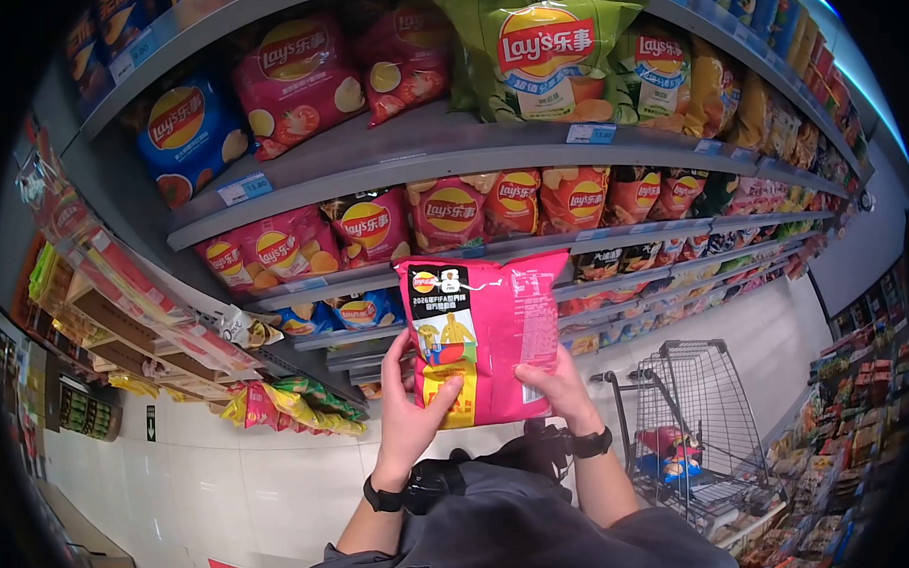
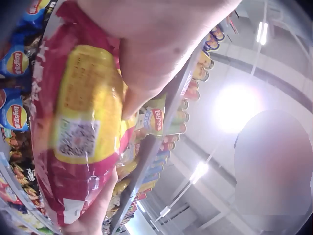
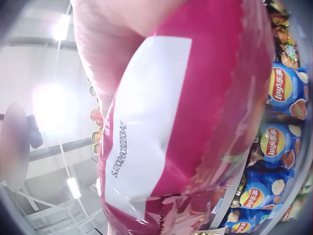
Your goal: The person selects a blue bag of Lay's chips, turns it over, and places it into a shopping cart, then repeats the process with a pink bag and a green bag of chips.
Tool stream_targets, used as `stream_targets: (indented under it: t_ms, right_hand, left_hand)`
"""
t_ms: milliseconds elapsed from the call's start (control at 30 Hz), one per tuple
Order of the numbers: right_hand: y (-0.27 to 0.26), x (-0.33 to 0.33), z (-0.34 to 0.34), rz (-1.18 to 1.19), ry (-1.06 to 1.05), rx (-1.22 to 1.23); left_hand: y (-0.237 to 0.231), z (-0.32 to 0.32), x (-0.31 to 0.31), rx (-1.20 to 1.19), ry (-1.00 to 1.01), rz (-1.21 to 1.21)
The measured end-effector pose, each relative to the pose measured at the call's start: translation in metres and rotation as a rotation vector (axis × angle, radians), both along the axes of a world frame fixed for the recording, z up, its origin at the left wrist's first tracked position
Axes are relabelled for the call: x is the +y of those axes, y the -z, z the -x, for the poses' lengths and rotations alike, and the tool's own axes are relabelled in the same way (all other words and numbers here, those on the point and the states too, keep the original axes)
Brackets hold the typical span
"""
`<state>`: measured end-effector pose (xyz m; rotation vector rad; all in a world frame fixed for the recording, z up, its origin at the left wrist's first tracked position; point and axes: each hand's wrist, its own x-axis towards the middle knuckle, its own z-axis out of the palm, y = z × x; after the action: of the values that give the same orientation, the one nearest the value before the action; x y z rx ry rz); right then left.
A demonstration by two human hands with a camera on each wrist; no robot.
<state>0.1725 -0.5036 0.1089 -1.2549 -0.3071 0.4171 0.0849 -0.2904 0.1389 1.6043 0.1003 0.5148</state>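
A pink bag of Lay's potato chips (image 1: 496, 333) is held upright between both hands, its printed back toward the head camera. My left hand (image 1: 411, 411) grips the lower left side, thumb pressed over the yellow panel and fingers partly hidden behind. On the lower right my right hand (image 1: 561, 383) grips the other side, thumb near the barcode. In the left wrist view the bag (image 2: 46, 161) shows a yellow panel with a square code. The right wrist view has the bag (image 3: 215, 93) close up, with a white strip bearing a printed code.
Ahead runs a grey shelf (image 1: 370, 152) stocked with Lay's bags, including a large green bag (image 1: 542, 56) and a blue bag (image 1: 191, 128). A wire shopping cart (image 1: 694, 406) holding a few packages stands on the right. At left is another snack rack (image 1: 135, 295) above the tiled floor (image 1: 292, 490).
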Motion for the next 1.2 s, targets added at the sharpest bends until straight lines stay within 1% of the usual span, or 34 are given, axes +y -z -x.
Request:
stream_targets:
  t_ms: [33, 67, 133, 167, 200, 267, 333, 367, 400, 433, 467, 500, 533, 567, 600, 633, 667, 733, 767, 800, 867, 933, 967, 1000, 1067, 1100, 1133, 1200]
  right_hand:
    - [-0.002, 0.002, 0.000, 0.054, 0.049, -0.041]
    - [-0.006, 0.004, 0.000, 0.053, 0.050, -0.041]
    - [-0.013, 0.007, 0.001, 0.063, 0.093, -0.027]
    - [-0.013, 0.008, 0.001, 0.062, 0.094, -0.028]
    - [-0.013, 0.009, 0.001, 0.049, 0.100, -0.015]
    - [-0.012, 0.010, 0.002, 0.036, 0.105, -0.001]
    - [-0.008, 0.011, 0.002, -0.004, 0.056, -0.028]
    - [-0.008, 0.011, 0.003, -0.005, 0.059, -0.029]
    - [-0.009, 0.012, 0.005, -0.089, 0.026, -0.001]
    - [-0.011, 0.012, 0.008, -0.173, -0.007, 0.028]
    - [-0.014, 0.011, 0.009, -0.174, -0.005, 0.029]
    - [-0.017, 0.009, 0.011, -0.241, -0.040, 0.071]
    - [-0.018, 0.009, 0.011, -0.309, -0.075, 0.111]
    - [-0.018, 0.009, 0.012, -0.368, -0.083, 0.099]
    - [-0.017, 0.009, 0.011, -0.369, -0.083, 0.099]
    - [-0.014, 0.008, 0.009, -0.306, -0.134, 0.051]
    - [-0.013, 0.007, 0.009, -0.244, -0.185, 0.005]
    - [-0.017, 0.007, 0.011, -0.230, -0.183, -0.014]
    - [-0.023, 0.003, 0.010, -0.192, -0.230, 0.006]
    - [-0.028, 0.001, 0.010, -0.153, -0.278, 0.026]
    - [-0.028, 0.003, 0.011, -0.164, -0.254, 0.023]
    - [-0.013, 0.007, 0.005, -0.113, -0.016, -0.076]
    - [-0.006, 0.010, 0.002, -0.078, 0.092, -0.067]
    - [-0.002, 0.013, 0.000, -0.077, 0.088, -0.068]
    - [0.004, 0.017, -0.004, -0.074, 0.207, -0.099]
    - [0.009, 0.016, -0.007, -0.074, 0.141, -0.057]
    - [0.012, 0.016, -0.006, -0.073, 0.139, -0.057]
    - [0.014, 0.018, -0.005, -0.258, -0.007, 0.082]
  left_hand:
    - [-0.003, 0.001, 0.000, -0.025, -0.142, -0.207]
    - [-0.005, 0.003, 0.000, -0.026, -0.141, -0.207]
    - [-0.010, 0.008, 0.001, 0.012, -0.112, -0.324]
    - [-0.012, 0.011, -0.001, 0.043, -0.052, -0.291]
    - [-0.017, 0.012, -0.005, 0.042, -0.051, -0.292]
    - [-0.023, 0.013, -0.016, 0.023, 0.007, -0.351]
    - [-0.017, 0.011, -0.020, 0.023, -0.009, -0.351]
    - [-0.016, 0.010, -0.020, -0.009, -0.057, -0.464]
    - [-0.015, 0.010, -0.019, -0.040, -0.105, -0.576]
    - [-0.014, 0.009, -0.018, -0.040, -0.103, -0.576]
    - [-0.014, 0.009, -0.016, -0.029, -0.102, -0.519]
    - [-0.012, 0.009, -0.014, -0.018, -0.102, -0.463]
    - [-0.008, 0.009, -0.011, -0.018, -0.101, -0.464]
    - [-0.002, 0.010, -0.009, 0.010, -0.033, -0.290]
    - [0.003, 0.010, -0.007, 0.037, 0.034, -0.116]
    - [0.006, 0.009, -0.006, -0.004, 0.141, 0.066]
    - [0.009, 0.007, -0.004, -0.005, 0.141, 0.064]
    - [0.015, 0.007, 0.003, 0.022, 0.257, 0.397]
    - [0.015, 0.007, 0.008, 0.070, 0.321, 0.507]
    - [0.012, 0.007, 0.010, 0.071, 0.321, 0.507]
    - [0.007, 0.007, 0.013, 0.104, 0.366, 0.663]
    - [0.011, 0.005, 0.013, 0.074, 0.364, 0.676]
    - [0.012, 0.004, 0.013, 0.063, 0.365, 0.665]
    - [0.013, 0.003, 0.013, 0.051, 0.365, 0.655]
    - [0.007, 0.003, 0.011, 0.031, 0.373, 0.647]
    - [0.005, 0.004, 0.010, 0.017, 0.386, 0.639]
    - [0.008, 0.004, 0.008, 0.017, 0.385, 0.640]
    - [0.017, 0.005, 0.006, 0.058, 0.429, 0.737]
